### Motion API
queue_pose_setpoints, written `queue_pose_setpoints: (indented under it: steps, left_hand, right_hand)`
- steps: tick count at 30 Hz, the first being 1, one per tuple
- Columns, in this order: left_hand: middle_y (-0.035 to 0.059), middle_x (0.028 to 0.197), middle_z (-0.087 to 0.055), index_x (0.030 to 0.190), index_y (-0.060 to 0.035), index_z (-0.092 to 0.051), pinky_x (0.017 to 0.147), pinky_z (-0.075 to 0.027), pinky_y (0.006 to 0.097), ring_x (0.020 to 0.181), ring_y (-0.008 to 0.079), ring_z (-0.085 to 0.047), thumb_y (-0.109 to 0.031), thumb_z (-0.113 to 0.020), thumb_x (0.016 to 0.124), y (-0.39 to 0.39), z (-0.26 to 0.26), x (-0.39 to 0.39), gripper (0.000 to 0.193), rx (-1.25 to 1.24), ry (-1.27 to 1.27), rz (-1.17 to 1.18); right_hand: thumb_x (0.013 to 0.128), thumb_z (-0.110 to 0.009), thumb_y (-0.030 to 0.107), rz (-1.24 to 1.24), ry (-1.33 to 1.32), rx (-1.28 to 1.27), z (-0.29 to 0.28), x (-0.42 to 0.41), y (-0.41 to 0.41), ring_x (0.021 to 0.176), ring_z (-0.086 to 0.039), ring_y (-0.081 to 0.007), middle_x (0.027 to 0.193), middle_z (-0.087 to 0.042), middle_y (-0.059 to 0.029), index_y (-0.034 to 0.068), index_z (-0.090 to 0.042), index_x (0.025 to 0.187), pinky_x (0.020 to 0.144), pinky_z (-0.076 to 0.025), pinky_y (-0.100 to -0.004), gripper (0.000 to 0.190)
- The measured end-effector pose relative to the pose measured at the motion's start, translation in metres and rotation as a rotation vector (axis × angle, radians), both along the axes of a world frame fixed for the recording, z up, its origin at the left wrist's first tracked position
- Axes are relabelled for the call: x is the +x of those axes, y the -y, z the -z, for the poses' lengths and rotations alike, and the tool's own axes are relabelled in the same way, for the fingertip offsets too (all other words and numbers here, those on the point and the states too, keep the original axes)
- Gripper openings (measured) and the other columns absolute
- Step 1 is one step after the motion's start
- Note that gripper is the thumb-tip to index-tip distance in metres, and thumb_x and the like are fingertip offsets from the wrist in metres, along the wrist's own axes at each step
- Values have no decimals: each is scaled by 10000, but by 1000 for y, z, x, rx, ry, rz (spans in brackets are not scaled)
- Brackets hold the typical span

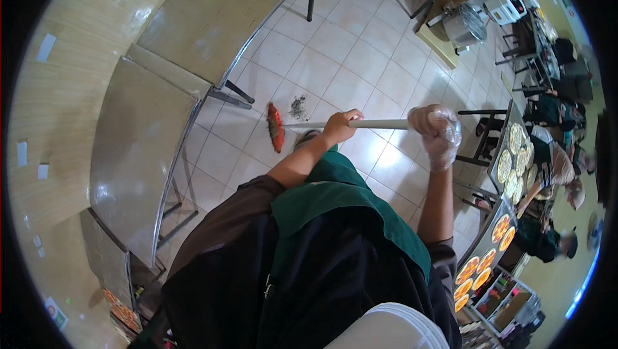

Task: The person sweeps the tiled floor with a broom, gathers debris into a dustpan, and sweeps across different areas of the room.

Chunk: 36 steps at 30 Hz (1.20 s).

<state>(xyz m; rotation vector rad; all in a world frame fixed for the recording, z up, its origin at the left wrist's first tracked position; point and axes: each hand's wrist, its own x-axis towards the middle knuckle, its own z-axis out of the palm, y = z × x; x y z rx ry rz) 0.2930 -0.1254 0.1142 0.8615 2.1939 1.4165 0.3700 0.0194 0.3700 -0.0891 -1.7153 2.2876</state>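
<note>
A broom with a pale handle [381, 124] reaches leftward across my front. Its red-and-brown brush head [275, 127] rests on the tiled floor. My left hand [340, 128], which looks bare, grips the handle partway along. Higher up, at the handle's near end, my right hand [436, 134] is closed around it in a clear plastic glove. Beside the brush head lies a small pile of dark grey dirt [299, 107]. My shoe [309, 137] shows partly behind my left forearm. I wear a green apron [338, 189].
Metal-topped tables [140, 141] line the wall at left, their legs standing on the floor. A mixer [463, 23] stands on a low base at upper right. On the right, tables hold several flat dough rounds [514, 160] and pizzas [483, 262]. Several people [555, 160] stand behind them.
</note>
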Motion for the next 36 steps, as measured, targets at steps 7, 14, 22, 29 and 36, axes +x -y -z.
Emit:
queue_pose_setpoints:
  steps: [7, 14, 22, 29, 36]
  left_hand:
    - [156, 692, -605, 778, -88, -599, 574, -440, 419, 673, 356, -593, -258, -585, 867, -34, -53, -55, 193, -105, -22, -108]
    - [182, 627, -579, 766, -72, -546, 548, -436, 487, 612, 404, -576, -247, -539, 891, -43, 13, -118, 216, -140, 94, -572]
    - [164, 619, -576, 799, -80, -535, 545, -435, 468, 611, 389, -576, -235, -542, 899, -141, 21, -219, 185, -56, 57, -657]
    - [127, 634, -603, 828, -107, -518, 555, -450, 434, 609, 346, -601, -258, -579, 887, -163, -47, -244, 172, -73, 134, -627]
    - [92, 744, -652, 859, -112, -538, 606, -485, 398, 709, 309, -638, -109, -625, 769, -83, 19, -203, 125, -223, 148, -940]
  right_hand:
    - [796, -495, 235, -341, -143, -55, -47, -92, -57, 424, -256, -116, 466, -279, 27, 148, -309, 510, 443, -218, -294, 352]
    - [838, -587, 249, -392, 153, -101, 17, -228, -72, 478, -331, -112, 515, -338, 10, 100, -397, 581, 476, -305, -275, 353]
    - [815, -569, 242, -499, 122, 57, 9, -333, -147, 473, -309, -117, 519, -328, 9, 96, -389, 590, 487, -290, -278, 322]
    - [829, -519, 247, -578, -10, -116, -37, -373, -189, 437, -262, -112, 492, -301, 29, 149, -327, 568, 459, -247, -287, 338]
    - [899, -512, 184, -718, 116, -85, 71, -366, -139, 540, -390, -115, 624, -429, -5, 104, -489, 693, 490, -337, -273, 222]
